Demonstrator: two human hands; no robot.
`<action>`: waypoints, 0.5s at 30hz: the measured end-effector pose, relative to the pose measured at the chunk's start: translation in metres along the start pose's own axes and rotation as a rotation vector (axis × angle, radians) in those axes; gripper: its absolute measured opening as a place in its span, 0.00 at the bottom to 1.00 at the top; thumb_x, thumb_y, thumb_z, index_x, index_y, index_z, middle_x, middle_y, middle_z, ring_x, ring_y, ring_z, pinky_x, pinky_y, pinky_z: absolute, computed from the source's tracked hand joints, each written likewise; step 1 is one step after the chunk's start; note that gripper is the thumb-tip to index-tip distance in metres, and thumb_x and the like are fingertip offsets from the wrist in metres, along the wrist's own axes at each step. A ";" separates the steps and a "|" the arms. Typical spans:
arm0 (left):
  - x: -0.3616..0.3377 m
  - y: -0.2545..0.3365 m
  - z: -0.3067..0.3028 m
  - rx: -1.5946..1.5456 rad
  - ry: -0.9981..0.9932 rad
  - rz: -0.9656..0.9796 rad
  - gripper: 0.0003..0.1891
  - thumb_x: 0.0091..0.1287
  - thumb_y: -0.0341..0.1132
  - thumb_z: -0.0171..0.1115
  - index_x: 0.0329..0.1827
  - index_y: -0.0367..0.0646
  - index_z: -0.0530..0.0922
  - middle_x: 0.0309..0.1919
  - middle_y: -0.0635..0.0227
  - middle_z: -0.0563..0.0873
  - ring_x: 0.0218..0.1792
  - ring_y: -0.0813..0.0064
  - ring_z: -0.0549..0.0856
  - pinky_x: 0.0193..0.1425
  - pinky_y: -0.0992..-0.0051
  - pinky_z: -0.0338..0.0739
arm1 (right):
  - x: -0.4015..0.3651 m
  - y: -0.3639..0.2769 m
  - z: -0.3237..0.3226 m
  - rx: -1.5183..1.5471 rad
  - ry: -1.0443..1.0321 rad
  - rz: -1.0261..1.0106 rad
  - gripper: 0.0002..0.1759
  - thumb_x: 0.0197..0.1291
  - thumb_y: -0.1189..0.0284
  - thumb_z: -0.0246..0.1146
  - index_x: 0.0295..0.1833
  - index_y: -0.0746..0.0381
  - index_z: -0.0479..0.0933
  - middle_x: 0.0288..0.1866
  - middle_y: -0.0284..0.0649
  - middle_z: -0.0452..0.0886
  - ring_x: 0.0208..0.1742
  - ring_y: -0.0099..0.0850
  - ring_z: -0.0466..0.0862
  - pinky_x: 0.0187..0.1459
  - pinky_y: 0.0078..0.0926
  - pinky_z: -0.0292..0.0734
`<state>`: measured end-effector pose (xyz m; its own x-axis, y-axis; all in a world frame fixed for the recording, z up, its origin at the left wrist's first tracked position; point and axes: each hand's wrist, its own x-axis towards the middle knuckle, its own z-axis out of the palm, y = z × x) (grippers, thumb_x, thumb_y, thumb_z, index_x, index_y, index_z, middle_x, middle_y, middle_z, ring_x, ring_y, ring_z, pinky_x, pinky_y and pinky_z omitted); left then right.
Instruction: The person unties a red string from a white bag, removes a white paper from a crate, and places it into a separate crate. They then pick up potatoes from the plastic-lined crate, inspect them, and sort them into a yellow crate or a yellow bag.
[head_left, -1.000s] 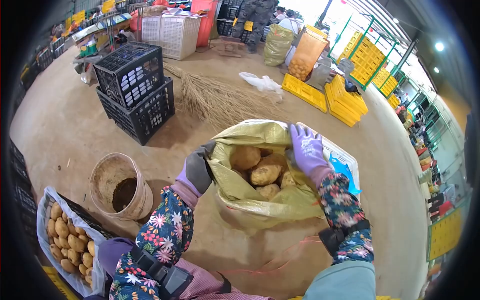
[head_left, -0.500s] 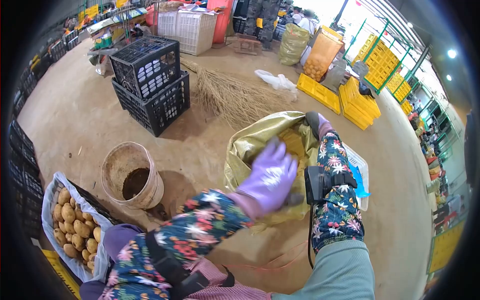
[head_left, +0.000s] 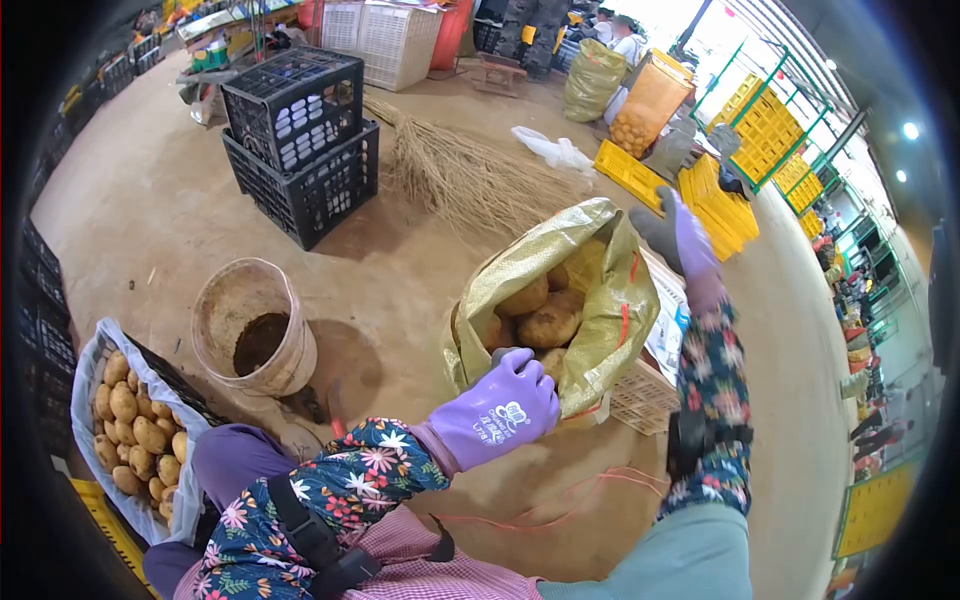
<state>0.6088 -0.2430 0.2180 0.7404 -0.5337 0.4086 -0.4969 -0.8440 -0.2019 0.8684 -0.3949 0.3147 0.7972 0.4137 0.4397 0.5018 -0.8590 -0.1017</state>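
Note:
A yellow-green woven sack (head_left: 625, 305) stands with its mouth spread wide in front of me. Large brown potatoes (head_left: 552, 320) show inside it. My left hand (head_left: 500, 410), in a purple glove, is closed at the near rim of the sack, its fingers curled over the edge; the fingertips are hidden. To the right of the sack's far rim, my right hand (head_left: 680, 235) is raised with nothing in it. Its grey-coated fingers and thumb are apart, and it appears clear of the sack.
A lined crate (head_left: 82, 395) of smaller potatoes sits at lower left, beside a dirty bucket (head_left: 300, 360). Stacked black crates (head_left: 300, 180) and a twig broom (head_left: 460, 180) lie beyond. A pale crate (head_left: 640, 400) stands behind the sack; red string (head_left: 560, 515) crosses the floor.
My right hand has let go of the sack's rim and moved right. My left hand has come down from over the mouth to the near rim and closed. Potatoes inside now show.

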 end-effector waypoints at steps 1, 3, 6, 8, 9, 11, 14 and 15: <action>0.002 0.001 0.002 0.045 0.030 0.044 0.09 0.52 0.36 0.59 0.34 0.45 0.79 0.28 0.70 0.78 0.35 0.69 0.79 0.50 0.66 0.71 | -0.022 -0.035 -0.036 -0.160 -0.125 0.024 0.42 0.53 0.40 0.62 0.55 0.70 0.72 0.38 0.57 0.83 0.43 0.48 0.85 0.44 0.40 0.79; 0.006 0.005 0.007 0.049 0.086 0.066 0.09 0.50 0.36 0.59 0.32 0.43 0.79 0.26 0.70 0.78 0.33 0.69 0.79 0.47 0.67 0.72 | -0.059 -0.064 -0.048 -0.431 -0.317 -0.056 0.51 0.48 0.27 0.54 0.42 0.72 0.72 0.27 0.48 0.83 0.31 0.42 0.86 0.33 0.38 0.80; 0.013 0.005 0.009 0.059 0.116 0.121 0.09 0.47 0.34 0.60 0.30 0.42 0.79 0.25 0.70 0.77 0.32 0.70 0.78 0.47 0.67 0.72 | -0.100 -0.068 0.006 -0.642 -0.505 -0.376 0.36 0.54 0.51 0.65 0.56 0.74 0.75 0.35 0.47 0.85 0.37 0.39 0.87 0.37 0.39 0.81; 0.010 0.007 0.005 0.077 0.111 0.109 0.08 0.48 0.34 0.60 0.30 0.43 0.78 0.25 0.70 0.77 0.32 0.70 0.78 0.47 0.67 0.72 | -0.091 -0.052 0.057 -0.597 -0.613 -0.183 0.25 0.51 0.52 0.67 0.45 0.63 0.84 0.38 0.44 0.86 0.40 0.37 0.87 0.40 0.37 0.81; 0.004 0.001 0.002 0.122 0.096 0.079 0.08 0.48 0.34 0.59 0.30 0.43 0.78 0.25 0.71 0.77 0.33 0.70 0.78 0.48 0.67 0.72 | -0.092 -0.046 0.050 -0.542 -0.563 -0.120 0.17 0.50 0.55 0.68 0.36 0.57 0.87 0.41 0.40 0.87 0.42 0.38 0.87 0.42 0.35 0.81; -0.008 -0.003 -0.003 0.152 0.039 0.036 0.07 0.49 0.34 0.59 0.30 0.44 0.78 0.26 0.71 0.78 0.34 0.70 0.79 0.50 0.66 0.72 | -0.084 -0.011 0.064 -0.462 -0.620 0.049 0.18 0.49 0.56 0.68 0.38 0.59 0.86 0.43 0.45 0.86 0.44 0.43 0.86 0.43 0.34 0.81; -0.011 -0.007 -0.005 0.119 0.100 -0.040 0.05 0.52 0.34 0.59 0.30 0.45 0.78 0.28 0.69 0.79 0.38 0.69 0.80 0.54 0.63 0.72 | -0.088 0.090 0.090 0.385 -0.553 0.543 0.14 0.52 0.65 0.63 0.38 0.64 0.84 0.38 0.48 0.85 0.41 0.37 0.85 0.45 0.35 0.79; -0.012 -0.010 -0.003 0.121 0.110 -0.046 0.05 0.52 0.34 0.59 0.30 0.45 0.78 0.28 0.69 0.79 0.38 0.69 0.80 0.54 0.63 0.72 | -0.098 0.139 0.092 1.143 -0.185 0.414 0.11 0.54 0.71 0.60 0.40 0.65 0.83 0.36 0.44 0.84 0.39 0.32 0.83 0.45 0.31 0.78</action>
<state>0.6038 -0.2279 0.2180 0.7040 -0.4907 0.5134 -0.4005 -0.8713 -0.2836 0.8903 -0.5271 0.1755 0.9551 0.2891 0.0648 0.1309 -0.2156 -0.9677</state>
